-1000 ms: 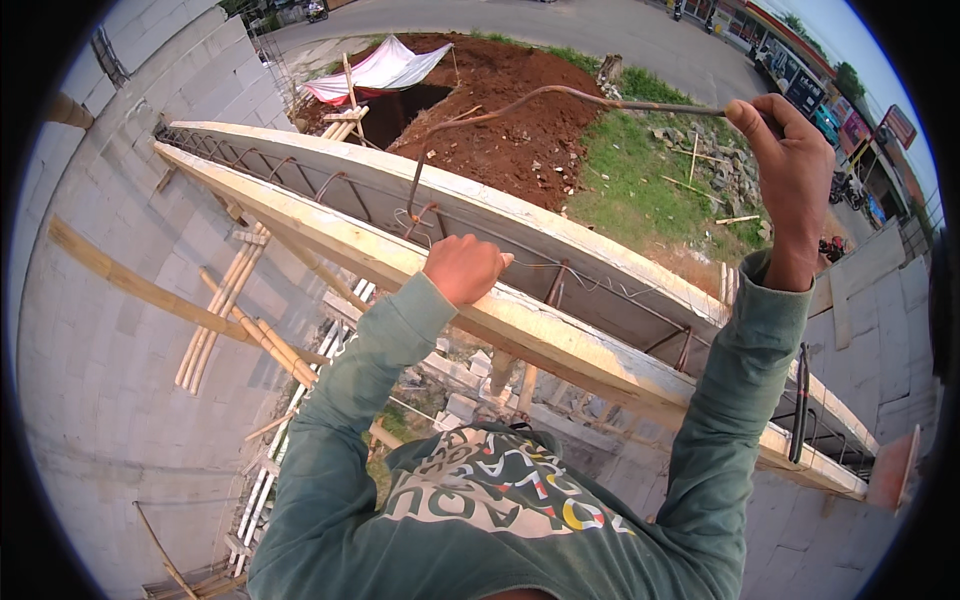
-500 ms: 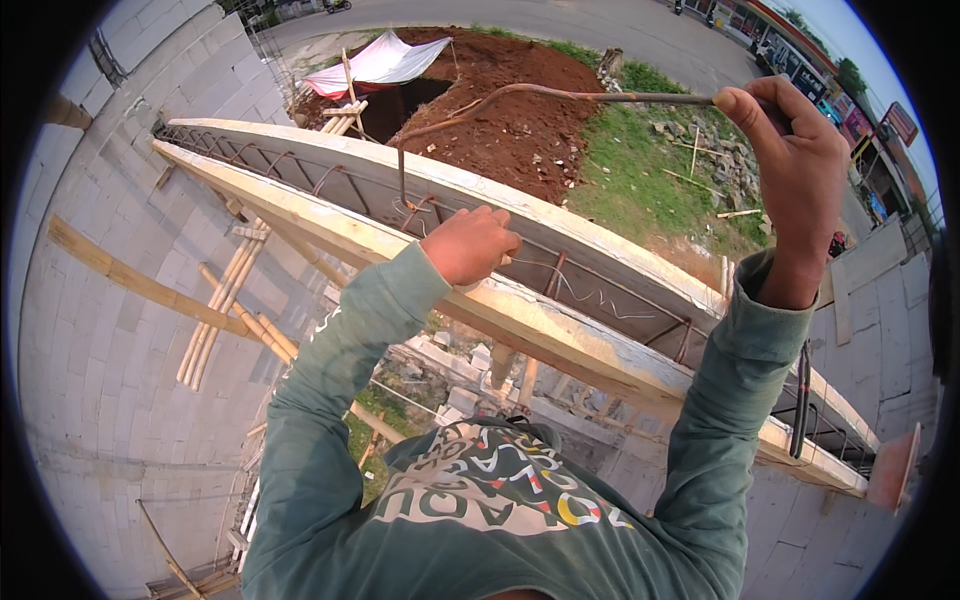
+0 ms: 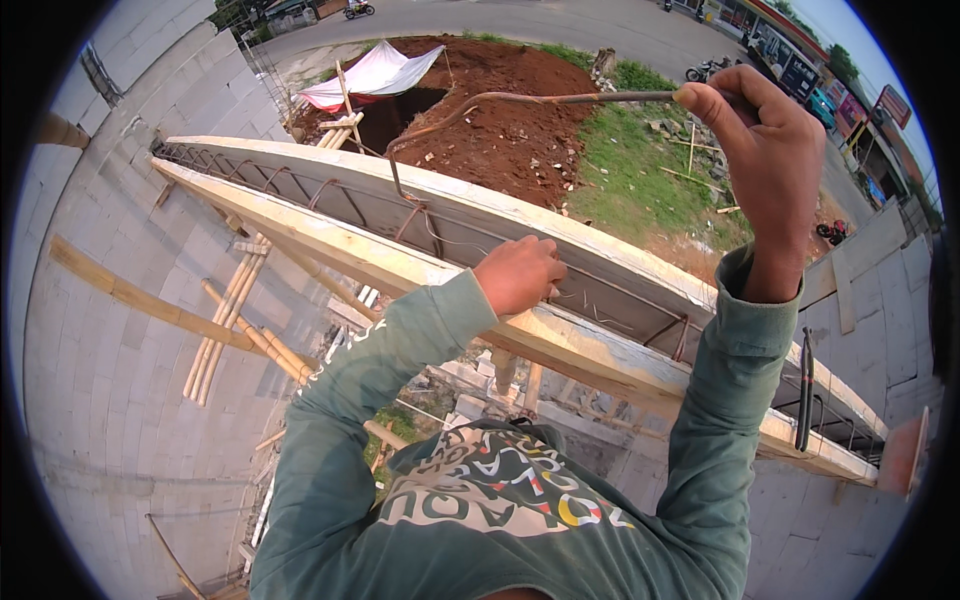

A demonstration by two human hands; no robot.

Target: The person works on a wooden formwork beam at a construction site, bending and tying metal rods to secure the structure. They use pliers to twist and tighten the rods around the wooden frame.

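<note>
My right hand (image 3: 765,150), raised at the upper right, is closed round the dark handle end of a long, bent rebar tying hook (image 3: 540,98). The hook reaches left, then drops into the timber formwork (image 3: 370,250), where its tip meets a tie wire (image 3: 455,238) beside a steel stirrup (image 3: 409,222). Over the formwork's near edge, my left hand (image 3: 520,275) is closed on the wire, which runs from the hook tip to its fingers. A loose wire tail shows past that hand. My fingertips are partly hidden.
Reinforcing bars (image 3: 620,280) run inside the formwork. Below it are bamboo poles (image 3: 150,300) and rubble. A block wall (image 3: 110,400) stands at left. Beyond lie red soil (image 3: 530,150) and a white tarp (image 3: 375,75). A dark bent bar (image 3: 805,390) hangs over the near board at right.
My left hand has moved right along the formwork, drawing the wire with it. My right hand and the hook's handle have shifted slightly left. The view has shifted a little too.
</note>
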